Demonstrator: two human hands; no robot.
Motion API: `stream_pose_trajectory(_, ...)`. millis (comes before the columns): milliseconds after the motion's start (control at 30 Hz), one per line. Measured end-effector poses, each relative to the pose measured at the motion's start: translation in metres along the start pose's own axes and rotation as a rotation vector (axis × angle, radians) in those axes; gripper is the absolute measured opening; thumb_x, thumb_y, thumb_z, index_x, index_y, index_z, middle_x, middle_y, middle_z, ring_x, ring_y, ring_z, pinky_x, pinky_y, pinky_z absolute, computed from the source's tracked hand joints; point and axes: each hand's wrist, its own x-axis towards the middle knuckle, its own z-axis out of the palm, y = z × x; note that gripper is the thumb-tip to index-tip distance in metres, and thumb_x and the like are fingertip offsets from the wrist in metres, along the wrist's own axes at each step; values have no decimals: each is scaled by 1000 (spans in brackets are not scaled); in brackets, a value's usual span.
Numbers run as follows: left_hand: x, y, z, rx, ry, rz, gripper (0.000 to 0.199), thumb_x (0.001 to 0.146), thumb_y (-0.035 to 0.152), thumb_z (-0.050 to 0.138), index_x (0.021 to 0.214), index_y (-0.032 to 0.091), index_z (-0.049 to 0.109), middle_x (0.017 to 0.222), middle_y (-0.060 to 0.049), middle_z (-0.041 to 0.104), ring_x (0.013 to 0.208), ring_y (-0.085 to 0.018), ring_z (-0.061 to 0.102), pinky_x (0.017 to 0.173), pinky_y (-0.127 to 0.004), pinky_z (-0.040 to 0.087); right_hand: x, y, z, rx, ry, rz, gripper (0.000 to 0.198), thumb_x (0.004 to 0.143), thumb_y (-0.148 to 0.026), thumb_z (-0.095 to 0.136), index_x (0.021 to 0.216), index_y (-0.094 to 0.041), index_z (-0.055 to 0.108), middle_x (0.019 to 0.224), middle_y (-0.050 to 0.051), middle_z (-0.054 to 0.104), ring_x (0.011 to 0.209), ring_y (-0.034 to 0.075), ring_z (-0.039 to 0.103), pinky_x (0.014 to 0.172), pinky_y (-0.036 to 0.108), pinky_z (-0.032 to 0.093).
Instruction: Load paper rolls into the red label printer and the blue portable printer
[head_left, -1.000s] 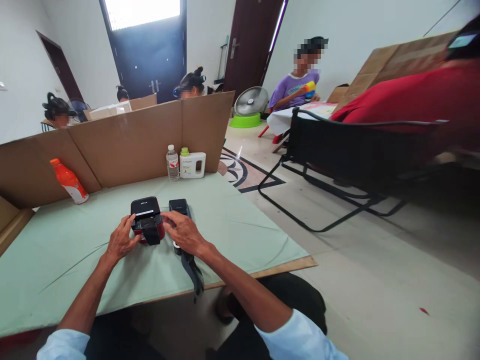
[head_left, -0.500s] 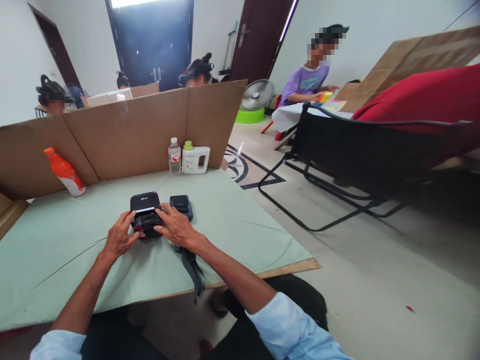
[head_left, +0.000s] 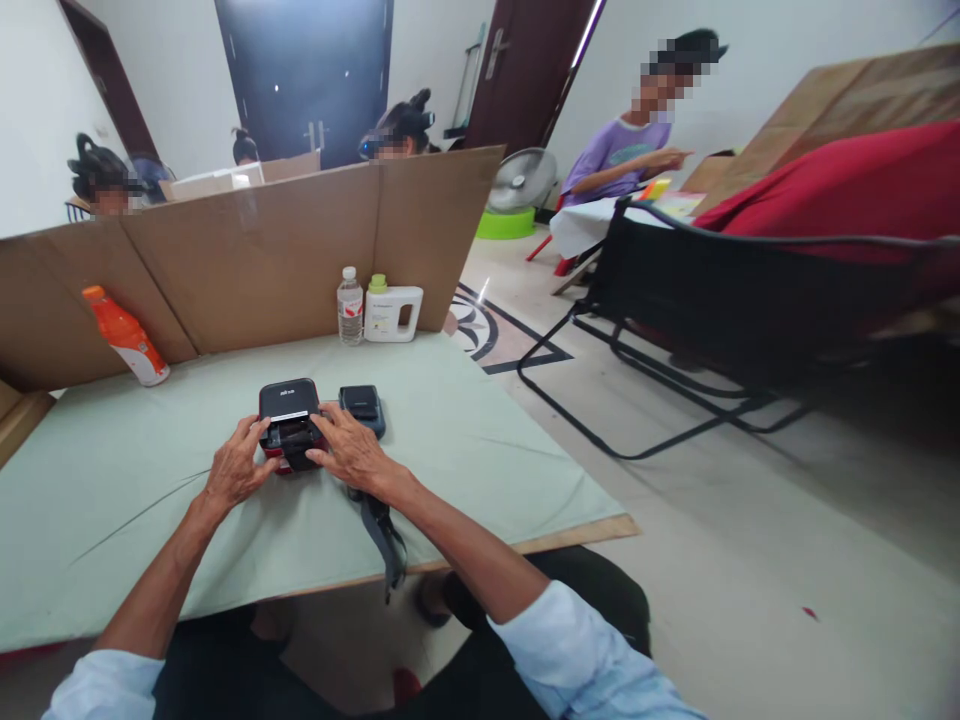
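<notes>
On the pale green tabletop sits a small box-shaped device (head_left: 289, 397), black with red sides, that looks like a label printer. Its dark front has a light strip across it. My left hand (head_left: 238, 465) grips the left side, thumb at the lower front corner and fingers at the upper edge. From the right, my right hand (head_left: 349, 447) holds the other side the same way. Just behind my right hand lies a smaller dark blue-black device (head_left: 361, 403). A dark strap (head_left: 384, 540) runs from under my right wrist over the table's front edge.
An orange bottle (head_left: 126, 335) leans against the cardboard screen (head_left: 255, 250) at the back left. A clear water bottle (head_left: 349, 308) and a white jug (head_left: 394, 313) stand before it. Right of the table is a black folding chair (head_left: 675, 290); other people sit beyond.
The view has shifted slightly. Both hands keep their hold on the device, which has not visibly moved on the table. The person in purple at the far right has raised a hand.
</notes>
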Motion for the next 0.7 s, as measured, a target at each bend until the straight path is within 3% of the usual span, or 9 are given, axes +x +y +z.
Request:
stream_pose_trajectory(133, -3, -2, 7, -112, 35, -10, 74, 89, 38, 68, 156, 24, 40, 152, -13, 54, 133, -31, 61, 107, -45, 54, -3, 4, 0, 154, 14, 39, 70, 93, -38, 67, 155, -20, 38, 153, 18, 47, 141, 31, 48, 112, 46, 46)
stream_pose_trajectory(333, -3, -5, 22, -256, 0, -88, 100, 83, 47, 75, 165, 22, 24, 160, -16, 48, 140, -34, 56, 112, -47, 50, 0, 5, -5, 452, -114, 142, 67, 88, -32, 71, 148, -20, 45, 134, 13, 66, 123, 31, 64, 104, 44, 49)
stream_pose_trajectory(533, -2, 4, 30, -448, -13, -183, 109, 80, 39, 76, 167, 19, 14, 151, -19, 57, 124, -33, 67, 103, -47, 55, 0, 2, -2, 542, -166, 180, 77, 85, -32, 74, 153, -18, 40, 131, 14, 69, 113, 30, 67, 99, 43, 50)
stream_pose_trajectory(700, -4, 10, 34, -524, 21, -224, 106, 80, 34, 75, 167, 18, 16, 139, -16, 66, 117, -32, 70, 102, -48, 55, -1, 2, 3, 587, -138, 154, 81, 83, -35, 77, 153, -21, 41, 130, 12, 68, 113, 30, 66, 100, 44, 49)
